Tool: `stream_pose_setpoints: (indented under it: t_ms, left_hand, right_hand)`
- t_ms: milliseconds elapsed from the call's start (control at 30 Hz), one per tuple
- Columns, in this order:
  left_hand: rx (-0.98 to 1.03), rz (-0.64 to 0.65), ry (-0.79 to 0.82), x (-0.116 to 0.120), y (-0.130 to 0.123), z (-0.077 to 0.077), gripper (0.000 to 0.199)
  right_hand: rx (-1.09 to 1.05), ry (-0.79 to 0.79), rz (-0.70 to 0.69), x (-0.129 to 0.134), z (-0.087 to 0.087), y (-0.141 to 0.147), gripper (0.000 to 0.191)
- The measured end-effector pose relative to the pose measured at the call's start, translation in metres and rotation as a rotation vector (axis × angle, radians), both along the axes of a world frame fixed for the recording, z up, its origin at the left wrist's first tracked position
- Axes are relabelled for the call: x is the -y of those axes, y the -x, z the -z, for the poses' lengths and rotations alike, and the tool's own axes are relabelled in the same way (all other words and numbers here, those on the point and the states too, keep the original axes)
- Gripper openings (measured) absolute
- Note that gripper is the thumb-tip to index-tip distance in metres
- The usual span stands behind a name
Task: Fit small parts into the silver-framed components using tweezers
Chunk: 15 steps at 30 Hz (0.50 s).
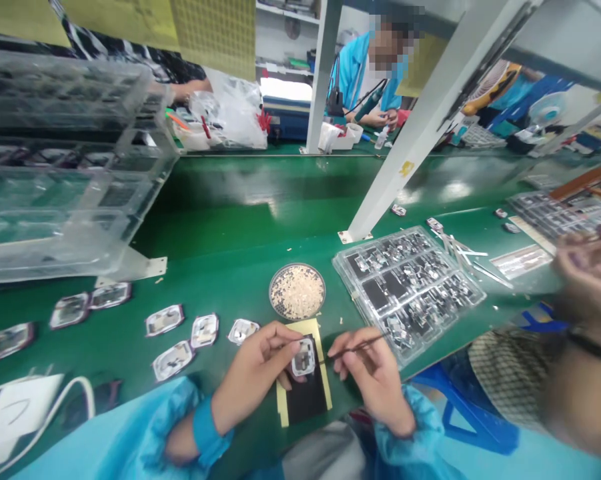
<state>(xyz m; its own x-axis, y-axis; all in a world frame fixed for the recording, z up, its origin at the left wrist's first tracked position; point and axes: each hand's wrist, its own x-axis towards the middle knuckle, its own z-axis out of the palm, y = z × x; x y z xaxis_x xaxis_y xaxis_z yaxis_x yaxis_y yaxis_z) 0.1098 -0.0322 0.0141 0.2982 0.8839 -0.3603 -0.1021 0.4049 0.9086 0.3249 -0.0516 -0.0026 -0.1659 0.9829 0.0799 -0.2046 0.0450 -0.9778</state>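
Observation:
My left hand [260, 363] grips a small white-framed device housing [303, 357] by its left edge, thumb on top. The housing is tilted over a black pad [307, 400] bordered with yellow tape. Just right of it, my right hand [367, 367] pinches thin dark tweezers [357, 347], their tip pointing left towards the housing; tip and housing look apart. Beyond the pad sits a round dish [297, 291] of tiny pale and dark pieces. To the right, a clear compartment tray [410, 287] holds many small metallic parts.
Several similar housings [173, 360] lie to the left, near a white power adapter [20, 413]. Clear stacked trays [70, 180] stand at upper left. A white post [405, 167] rises behind the tray. At right is another person's hand [587, 267]; a co-worker [370, 73] sits across.

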Motion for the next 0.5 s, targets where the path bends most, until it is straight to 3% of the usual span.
stream_pose_setpoints:
  t_ms: [167, 267, 333, 400, 433, 500]
  left_hand:
    - [0.009, -0.038, -0.005, -0.003, 0.005, 0.002, 0.04]
    - [0.042, 0.0, -0.041, -0.006, 0.007, 0.005, 0.04]
    - [0.104, 0.013, -0.056, -0.006, 0.006, 0.009, 0.04]
    - [0.159, -0.055, -0.082, -0.003, 0.004, 0.012, 0.041]
    - [0.169, -0.105, -0.102, -0.001, 0.002, 0.014, 0.043]
    - [0.145, -0.183, -0.149, 0.003, -0.001, 0.017, 0.047]
  right_hand:
    - [-0.05, 0.055, -0.019, 0.022, -0.006, -0.007, 0.01]
    - [-0.062, 0.003, 0.042, 0.024, -0.025, -0.021, 0.022]
    - [-0.034, -0.061, 0.137, 0.012, -0.04, -0.036, 0.028]
    - [0.132, -0.109, 0.244, -0.013, -0.055, -0.053, 0.031]
    - [0.3, -0.117, 0.307, -0.031, -0.061, -0.061, 0.03]
    - [0.788, -0.149, 0.303, -0.072, -0.071, -0.074, 0.031]
